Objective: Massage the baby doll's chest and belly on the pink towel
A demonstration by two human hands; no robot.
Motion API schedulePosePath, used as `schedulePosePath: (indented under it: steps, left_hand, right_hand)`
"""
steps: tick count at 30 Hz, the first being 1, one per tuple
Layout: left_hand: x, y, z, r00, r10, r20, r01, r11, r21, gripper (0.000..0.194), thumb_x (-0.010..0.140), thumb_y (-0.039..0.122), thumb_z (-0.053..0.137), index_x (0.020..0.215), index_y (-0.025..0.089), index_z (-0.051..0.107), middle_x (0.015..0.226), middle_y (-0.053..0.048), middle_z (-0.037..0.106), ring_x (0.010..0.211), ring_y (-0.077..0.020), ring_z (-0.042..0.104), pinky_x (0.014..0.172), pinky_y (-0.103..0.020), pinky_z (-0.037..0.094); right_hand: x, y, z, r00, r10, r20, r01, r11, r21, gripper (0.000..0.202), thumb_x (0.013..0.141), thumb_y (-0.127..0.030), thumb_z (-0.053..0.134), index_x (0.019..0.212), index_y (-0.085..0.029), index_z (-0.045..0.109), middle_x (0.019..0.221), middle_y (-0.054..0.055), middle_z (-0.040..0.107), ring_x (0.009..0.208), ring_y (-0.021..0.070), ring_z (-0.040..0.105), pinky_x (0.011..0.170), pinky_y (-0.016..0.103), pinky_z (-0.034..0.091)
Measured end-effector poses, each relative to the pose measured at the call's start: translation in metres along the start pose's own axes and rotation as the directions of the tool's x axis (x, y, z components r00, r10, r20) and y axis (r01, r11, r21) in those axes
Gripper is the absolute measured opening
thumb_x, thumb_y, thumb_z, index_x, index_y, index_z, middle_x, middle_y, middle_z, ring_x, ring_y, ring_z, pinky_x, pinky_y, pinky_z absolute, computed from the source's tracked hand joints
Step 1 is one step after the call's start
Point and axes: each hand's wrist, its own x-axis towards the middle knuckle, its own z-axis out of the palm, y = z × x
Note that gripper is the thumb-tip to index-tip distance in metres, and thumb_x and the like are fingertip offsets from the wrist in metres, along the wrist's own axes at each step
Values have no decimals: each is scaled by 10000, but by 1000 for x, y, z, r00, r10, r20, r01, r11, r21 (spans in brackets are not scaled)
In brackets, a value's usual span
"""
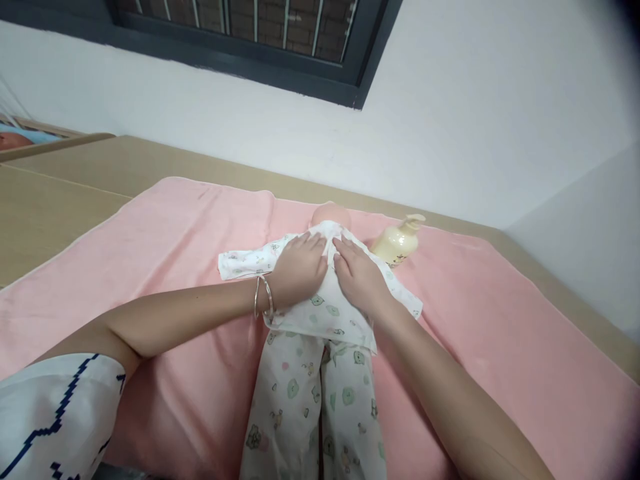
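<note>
Two palms, left hand (299, 272) and right hand (363, 279), lie open on a white, green-printed cloth top (320, 319). Pressing seems the step; sliding calls for light, even contact.

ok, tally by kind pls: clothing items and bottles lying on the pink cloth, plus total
Printed top: 1
Printed trousers: 1
Pump bottle: 1
Total: 3

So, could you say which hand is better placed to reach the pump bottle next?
Probably the right hand: it rests on the patterned top nearer the pump bottle; the left hand is farther away.
</note>
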Motion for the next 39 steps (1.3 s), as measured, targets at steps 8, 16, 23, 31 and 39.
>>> schedulePosePath:
  steps: [8, 16, 23, 31, 39]
  left_hand:
    - [9, -2, -4, 998, 51, 39, -46, 993, -112, 476, 954, 223, 357, 1372, 108, 555, 1500, -127, 525, 1442, -260, 423, 1219, -424, 310]
    - [12, -9, -1, 1000, -8, 0, 8, 997, -79, 468, 993, 268, 330, 1374, 101, 544, 1474, -149, 545, 1405, -284, 462, 1190, -466, 344]
    - [-1, 4, -1, 996, 93, -8, -93, 995, -19, 471, 983, 231, 334, 1395, 117, 533, 1501, -135, 522, 1453, -280, 405, 1221, -471, 284]
    - [22, -14, 0, 999, 41, 29, -38, 995, -95, 462, 958, 261, 361, 1330, 98, 580, 1475, -150, 543, 1413, -264, 458, 1199, -435, 338]
    - [18, -13, 8, 1000, 13, 24, -11, 994, -111, 541, 976, 298, 333, 1460, 101, 472, 1542, -126, 473, 1466, -258, 387, 1227, -450, 288]
  right_hand:
    - [-1, -5, 0, 996, 51, -75, -50, 998, 24, 445, 962, -299, 387, 1290, -161, 654, 1385, 141, 613, 1355, 334, 504, 1138, 573, 383]
    - [-5, -7, 1, 988, 90, -128, -76, 991, 109, 425, 918, -291, 470, 1282, -239, 682, 1365, 51, 640, 1339, 287, 538, 1154, 500, 411]
    - [5, 14, 6, 997, 31, -75, -27, 999, 43, 480, 931, -312, 423, 1356, -177, 599, 1470, 122, 542, 1427, 331, 421, 1186, 605, 296]
    - [-13, -27, 3, 994, 29, -109, -36, 997, -62, 422, 939, -216, 366, 1181, -145, 704, 1339, 163, 637, 1336, 334, 519, 1150, 523, 402]
    - [4, 8, 4, 998, 47, -36, -44, 995, 90, 502, 982, -356, 381, 1420, -181, 552, 1499, 107, 513, 1450, 283, 396, 1216, 557, 267]
